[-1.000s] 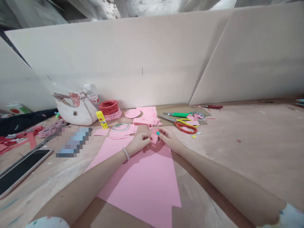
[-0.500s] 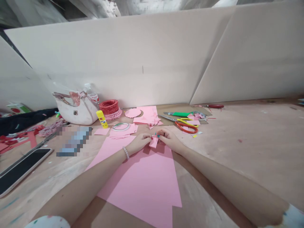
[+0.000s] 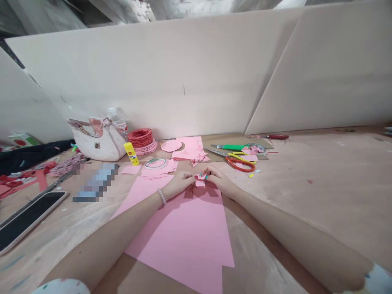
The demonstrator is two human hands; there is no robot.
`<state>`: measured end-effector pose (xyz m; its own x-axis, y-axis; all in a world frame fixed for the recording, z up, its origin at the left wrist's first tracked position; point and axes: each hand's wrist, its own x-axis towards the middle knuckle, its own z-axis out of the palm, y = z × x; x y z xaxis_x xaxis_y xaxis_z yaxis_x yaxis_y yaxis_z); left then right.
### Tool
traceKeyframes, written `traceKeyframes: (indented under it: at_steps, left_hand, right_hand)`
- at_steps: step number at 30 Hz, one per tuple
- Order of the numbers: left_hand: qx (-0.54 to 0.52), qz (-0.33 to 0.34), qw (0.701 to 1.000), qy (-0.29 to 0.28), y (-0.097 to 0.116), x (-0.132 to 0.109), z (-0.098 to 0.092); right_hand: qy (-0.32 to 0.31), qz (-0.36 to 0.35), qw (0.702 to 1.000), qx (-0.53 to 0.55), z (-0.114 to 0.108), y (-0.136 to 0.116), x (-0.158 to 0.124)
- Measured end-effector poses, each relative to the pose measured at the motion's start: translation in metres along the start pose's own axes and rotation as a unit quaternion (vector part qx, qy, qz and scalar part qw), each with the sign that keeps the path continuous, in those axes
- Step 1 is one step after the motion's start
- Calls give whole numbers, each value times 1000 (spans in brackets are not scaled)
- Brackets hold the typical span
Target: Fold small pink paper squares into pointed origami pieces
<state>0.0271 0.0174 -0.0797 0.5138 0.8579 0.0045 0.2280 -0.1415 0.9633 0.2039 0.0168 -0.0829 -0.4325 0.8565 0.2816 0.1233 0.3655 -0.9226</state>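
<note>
Pink paper, by the look of it, makes up the small folded piece [image 3: 200, 183] that we hold between our two hands, over the large pink sheets [image 3: 180, 230]; whether it touches them we cannot tell. The fingers of our left hand [image 3: 183, 181] pinch its left edge, and those of our right hand [image 3: 219, 180] pinch its upper right side; the fingertips behind it are hidden. We judge the piece to be very light, so a gentle pinch ought to be enough. It looks thin yet crisp, stiff enough to hold a crease, but easily dented or torn if we squeeze or tug hard. The surface seems dry and matte, so we expect little slipping. We would grip opposite edges, thumb against forefinger, close to the folds, where the layers should add stiffness, and put no pressure on the lower flap. Just beyond the fingers lie loose pink scraps [image 3: 189, 153]; to the right of those, scissors [image 3: 221, 154]. Left of the fingers and farther out, a yellow glue stick [image 3: 131, 154] stands on the counter [image 3: 306, 196].
</note>
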Motion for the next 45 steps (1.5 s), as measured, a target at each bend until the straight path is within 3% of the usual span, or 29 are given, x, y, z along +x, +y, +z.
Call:
traceKeyframes:
  at_steps: [9,17,25,36,45]
  left_hand:
    - [35,-14,999,0,1,-1,0]
    - [-40,-9,999,-31,3,-3,-2]
    - [35,-19,998,-58,5,-5,-5]
    - [83,-25,995,-41,7,-6,-3]
    - [13,-14,997,-69,2,-5,-6]
  right_hand:
    - [8,17,999,-43,4,5,1]
    - [-16,32,999,-6,2,5,1]
    - [-23,30,999,9,2,8,2]
    - [-40,36,998,15,0,11,3]
    - [-41,30,998,20,0,12,2]
